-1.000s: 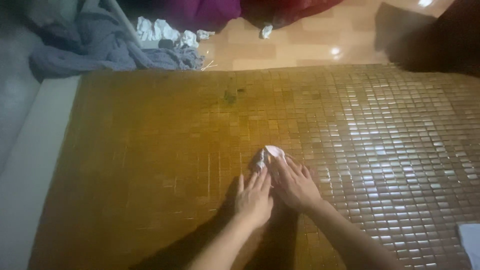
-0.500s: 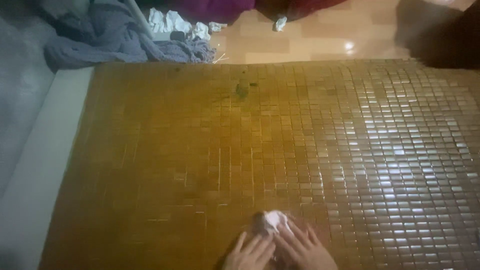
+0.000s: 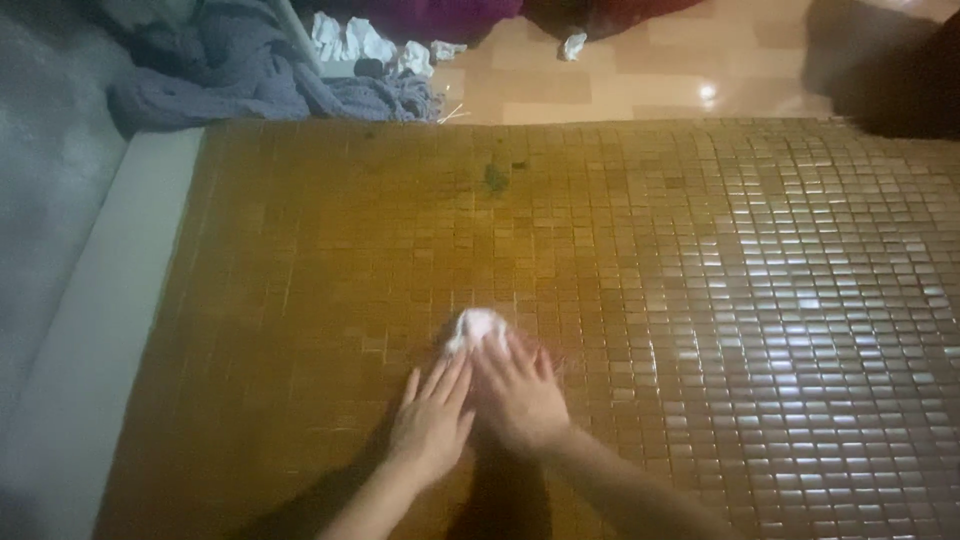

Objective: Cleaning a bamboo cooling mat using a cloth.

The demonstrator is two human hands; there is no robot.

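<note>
Both hands press a white cloth [image 3: 476, 327] flat-fingered on the bamboo mat [image 3: 650, 300], left hand [image 3: 432, 420] beside right hand [image 3: 520, 392]; since half a second ago it has slid toward twelve o'clock, mid-wipe

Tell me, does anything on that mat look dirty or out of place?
Yes. A small dark green smudge mars the bamboo mat near its far edge, beyond the white cloth under both hands. Crumpled white scraps litter the floor behind.
</note>
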